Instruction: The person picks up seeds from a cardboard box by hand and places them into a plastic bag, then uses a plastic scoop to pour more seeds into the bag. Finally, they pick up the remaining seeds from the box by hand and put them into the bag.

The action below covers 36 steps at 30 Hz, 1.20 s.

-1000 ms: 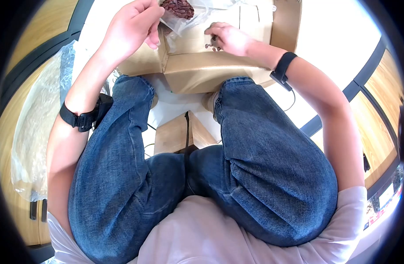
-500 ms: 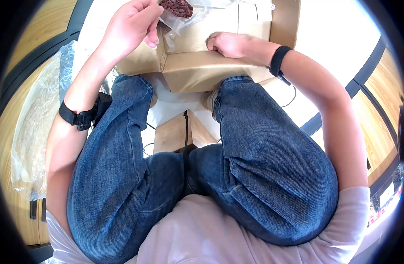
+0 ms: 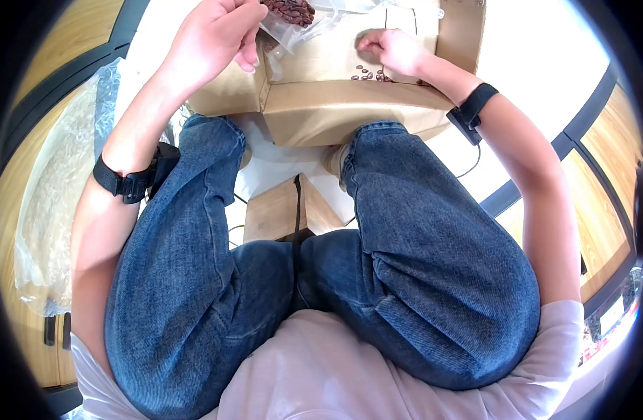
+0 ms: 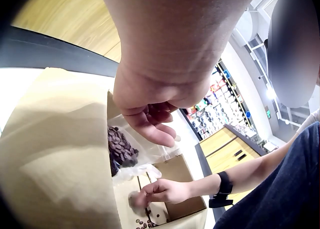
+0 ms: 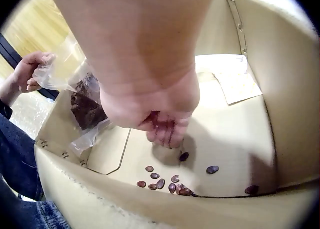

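Observation:
My left hand (image 3: 216, 35) pinches the rim of a clear plastic bag (image 5: 62, 64) at the box's left side. Dark red-brown melon seeds (image 3: 290, 10) fill the lower part of the bag. Inside the cardboard box (image 3: 349, 105) my right hand (image 3: 398, 52) hovers low over the floor, its fingers curled inward; I cannot tell whether seeds are in them. Loose melon seeds (image 5: 160, 183) lie scattered near the box's front wall. One single seed (image 5: 184, 156) shows right by the right fingertips in the right wrist view.
A white paper piece (image 5: 237, 86) lies on the box floor at the far side. Bubble wrap (image 3: 62, 189) rests to the left. Below the box, a wooden stool (image 3: 286, 210) stands between the jeans-clad legs (image 3: 433, 245). Wooden cabinets (image 3: 581, 203) line the sides.
My right hand went down to the box floor by the front wall, covering the loose seeds, then rose away and to the right, uncovering them. The left hand stays at the bag.

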{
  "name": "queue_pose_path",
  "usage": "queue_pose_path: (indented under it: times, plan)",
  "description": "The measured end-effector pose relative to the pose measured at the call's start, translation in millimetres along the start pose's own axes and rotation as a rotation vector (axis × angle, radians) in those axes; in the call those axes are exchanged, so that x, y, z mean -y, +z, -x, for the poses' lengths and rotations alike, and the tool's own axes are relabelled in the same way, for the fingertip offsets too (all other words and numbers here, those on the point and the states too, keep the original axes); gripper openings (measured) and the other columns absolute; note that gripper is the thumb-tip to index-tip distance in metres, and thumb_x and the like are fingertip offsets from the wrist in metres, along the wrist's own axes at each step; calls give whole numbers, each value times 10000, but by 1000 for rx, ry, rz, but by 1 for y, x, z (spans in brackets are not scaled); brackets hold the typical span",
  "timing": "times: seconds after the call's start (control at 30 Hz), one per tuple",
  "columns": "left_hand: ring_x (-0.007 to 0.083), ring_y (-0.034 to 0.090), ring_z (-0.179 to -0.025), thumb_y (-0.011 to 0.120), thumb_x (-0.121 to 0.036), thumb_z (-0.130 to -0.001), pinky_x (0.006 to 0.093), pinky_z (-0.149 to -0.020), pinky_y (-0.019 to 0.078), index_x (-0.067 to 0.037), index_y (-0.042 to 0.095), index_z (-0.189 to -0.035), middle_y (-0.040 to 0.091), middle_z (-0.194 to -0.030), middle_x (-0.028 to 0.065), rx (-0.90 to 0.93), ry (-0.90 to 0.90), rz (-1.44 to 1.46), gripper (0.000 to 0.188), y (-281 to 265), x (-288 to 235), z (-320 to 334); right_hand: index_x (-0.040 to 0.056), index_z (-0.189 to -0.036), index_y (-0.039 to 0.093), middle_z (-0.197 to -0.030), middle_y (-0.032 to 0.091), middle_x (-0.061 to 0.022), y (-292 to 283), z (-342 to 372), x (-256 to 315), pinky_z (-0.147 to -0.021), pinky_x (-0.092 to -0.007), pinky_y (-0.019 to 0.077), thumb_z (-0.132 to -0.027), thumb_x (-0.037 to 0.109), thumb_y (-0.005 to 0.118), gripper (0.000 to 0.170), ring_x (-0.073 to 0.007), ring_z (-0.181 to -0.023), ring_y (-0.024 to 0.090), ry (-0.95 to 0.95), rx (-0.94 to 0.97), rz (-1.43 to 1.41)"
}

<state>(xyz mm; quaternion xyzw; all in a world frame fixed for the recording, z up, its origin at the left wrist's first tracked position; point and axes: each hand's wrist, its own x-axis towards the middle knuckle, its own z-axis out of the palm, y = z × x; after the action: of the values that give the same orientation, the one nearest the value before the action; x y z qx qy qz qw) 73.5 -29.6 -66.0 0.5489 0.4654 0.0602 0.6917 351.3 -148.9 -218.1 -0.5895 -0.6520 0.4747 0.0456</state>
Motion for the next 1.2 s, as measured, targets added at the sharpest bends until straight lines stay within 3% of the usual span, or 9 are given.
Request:
queue_pose_path:
  times: [0.03,0.13,0.33,0.57,0.87,0.97,1.03,1.13,1.2]
  plan:
    - [122,553,-466,490,-151,-972,241,-445,425,-63,495,-805,549,-585,31,1,0,-1,188,0,0,0,45,-1013,666,-937,703,-140,-1,1,-2,-834,-365,520,-865,153,521,233,-304,-852,665,126,61,79]
    - [120,553,-466,492,-153,-970,239,-445,425,-65,492,-799,546,-580,29,4,-16,25,192,2,-3,1,54,-1031,670,-956,703,-142,14,8,-15,-841,-367,517,-864,144,531,235,-300,-881,665,59,-8,99]
    - [121,550,-456,492,-153,-971,237,-434,417,-67,491,-797,549,-575,30,10,-13,23,194,2,-1,-1,19,-1060,652,-991,700,-149,37,14,0,-894,-361,505,-872,26,484,252,-284,-956,661,63,200,9]
    - [122,550,-456,490,-146,-973,238,-435,425,-65,494,-801,549,-580,30,20,-15,37,191,3,-2,-2,22,-1018,683,-1050,680,-194,22,0,17,-923,-393,475,-905,252,539,294,-323,-1005,634,198,380,43]
    - [127,555,-466,488,-140,-972,242,-445,435,-56,499,-811,550,-587,32,24,-15,23,182,2,-3,-1,52,-873,635,-821,627,-118,24,7,15,-720,-358,466,-964,427,532,399,-242,-765,589,258,408,-73]
    - [127,554,-468,491,-139,-969,244,-445,435,-54,501,-813,551,-590,33,21,-20,26,178,2,-2,-1,79,-699,548,-635,505,-12,6,10,25,-545,-316,421,-968,457,528,464,-148,-564,465,378,461,-317]
    - [127,553,-469,493,-139,-967,245,-446,435,-53,503,-814,551,-592,34,21,-15,41,176,2,1,-1,125,-632,469,-570,396,47,-16,11,39,-410,-246,295,-967,436,547,464,-73,-459,330,539,573,-634]
    - [128,551,-471,493,-138,-968,248,-449,437,-51,505,-817,549,-592,36,18,1,63,175,1,2,-1,149,-593,410,-547,352,65,-51,18,73,-377,-209,226,-975,396,544,474,-41,-436,273,477,422,-857]
    - [127,550,-475,489,-131,-970,249,-454,442,-49,506,-817,547,-594,37,16,8,19,174,1,1,0,155,-603,419,-547,348,69,-69,19,94,-384,-189,225,-991,370,520,455,-29,-436,267,229,250,-858]
